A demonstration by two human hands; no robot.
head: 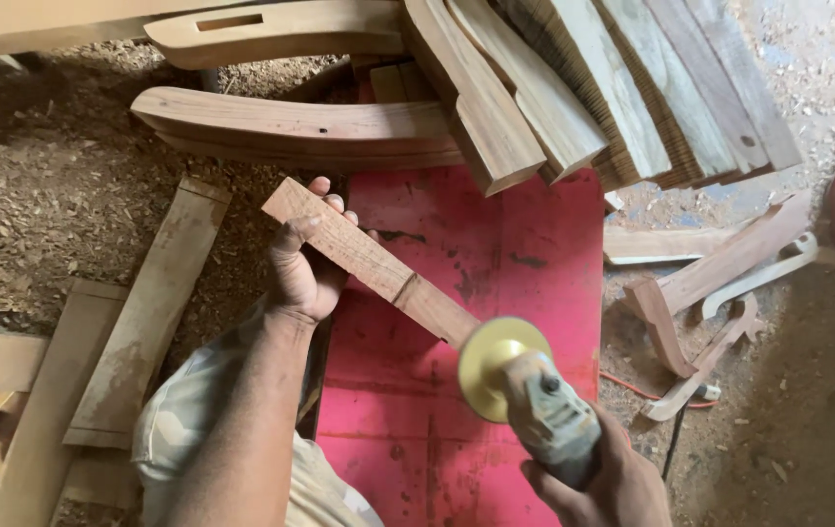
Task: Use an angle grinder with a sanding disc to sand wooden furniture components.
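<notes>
Sawdust floor (57, 185) everywhere, red bench (525, 254) sitting under both hands. Left hand (302, 273) is clamping the wood piece (369, 262) near its upper end, long axis running diagonally down toward the right hand (593, 483), which is gripping the grinder (544, 410). Its yellow disc (496, 359) is touching the piece's lower end, just above that hand.

Stacked planks (622, 88), curved wood pieces (291, 122), sawdust floor (37, 185).
</notes>
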